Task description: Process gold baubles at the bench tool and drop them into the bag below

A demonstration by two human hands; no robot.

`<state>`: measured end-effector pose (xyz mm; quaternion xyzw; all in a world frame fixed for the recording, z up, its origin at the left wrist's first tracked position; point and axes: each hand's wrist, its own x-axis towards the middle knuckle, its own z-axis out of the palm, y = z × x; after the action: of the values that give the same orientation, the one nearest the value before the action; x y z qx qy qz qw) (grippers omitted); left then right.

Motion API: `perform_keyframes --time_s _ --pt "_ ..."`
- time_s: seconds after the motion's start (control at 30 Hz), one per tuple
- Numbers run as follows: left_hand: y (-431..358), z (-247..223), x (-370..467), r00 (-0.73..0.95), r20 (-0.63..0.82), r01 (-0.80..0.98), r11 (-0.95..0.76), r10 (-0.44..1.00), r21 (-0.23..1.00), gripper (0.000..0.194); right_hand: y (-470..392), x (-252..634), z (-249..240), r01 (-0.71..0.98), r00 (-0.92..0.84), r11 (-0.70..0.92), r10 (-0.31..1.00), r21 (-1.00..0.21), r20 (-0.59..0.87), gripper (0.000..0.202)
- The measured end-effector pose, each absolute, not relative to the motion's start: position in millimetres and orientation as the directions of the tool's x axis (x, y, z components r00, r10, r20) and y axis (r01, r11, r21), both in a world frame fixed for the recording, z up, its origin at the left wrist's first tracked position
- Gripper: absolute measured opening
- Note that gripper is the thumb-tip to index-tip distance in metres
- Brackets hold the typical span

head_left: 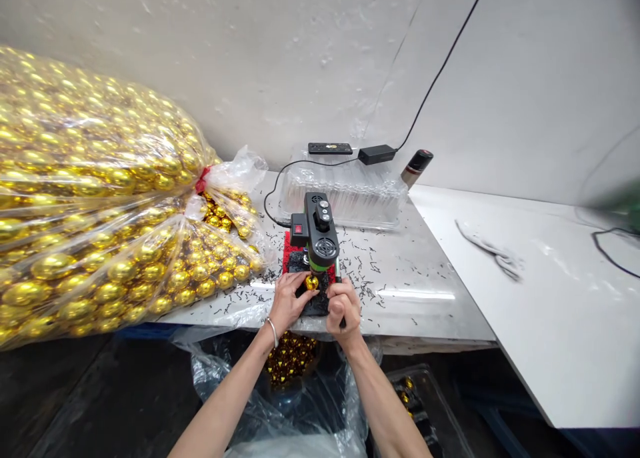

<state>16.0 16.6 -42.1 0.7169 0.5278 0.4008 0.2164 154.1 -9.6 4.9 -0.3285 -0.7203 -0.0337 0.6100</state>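
Observation:
My left hand [289,299] pinches a small shiny gold ball [312,283] between thumb and fingers, right under the head of a small black bench drill press [323,235]. The tool at the ball is hidden by the machine's head. My right hand [344,309] is wrapped around the machine's lever handle [342,322], just right of the ball. The machine's black base [317,306] rests on a red mat [287,251]. A red switch [299,229] sits on the machine's left side.
Large clear bags of gold balls [120,271] fill the left. Behind the machine stand a clear plastic tray [350,201], a power adapter [377,154] and a spray can [417,168]. Dark shavings litter the table. More gold balls [293,359] lie in a plastic-lined container below the edge.

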Motion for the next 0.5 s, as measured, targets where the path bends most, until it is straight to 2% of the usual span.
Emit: perform_keyframes --time_s 0.17,0.27,0.4,0.5 --pt "17 -39 16 0.041 0.362 0.536 -0.327 0.931 0.779 0.032 -14 150 57 0.448 0.120 0.722 0.535 -0.527 0.836 0.028" --pt "-9 -37 10 -0.001 0.393 0.517 -0.337 0.919 0.787 0.034 -15 148 79 0.418 0.132 0.683 0.606 -0.598 0.785 0.029" --pt "-75 -54 0 0.219 0.397 0.481 -0.453 0.891 0.750 0.040 -17 147 77 0.399 0.134 0.690 0.607 -0.604 0.783 0.031" --pt "-112 -75 -6 0.259 0.326 0.499 -0.415 0.909 0.761 0.047 -19 145 65 0.399 0.166 0.688 0.596 -0.607 0.785 0.031"
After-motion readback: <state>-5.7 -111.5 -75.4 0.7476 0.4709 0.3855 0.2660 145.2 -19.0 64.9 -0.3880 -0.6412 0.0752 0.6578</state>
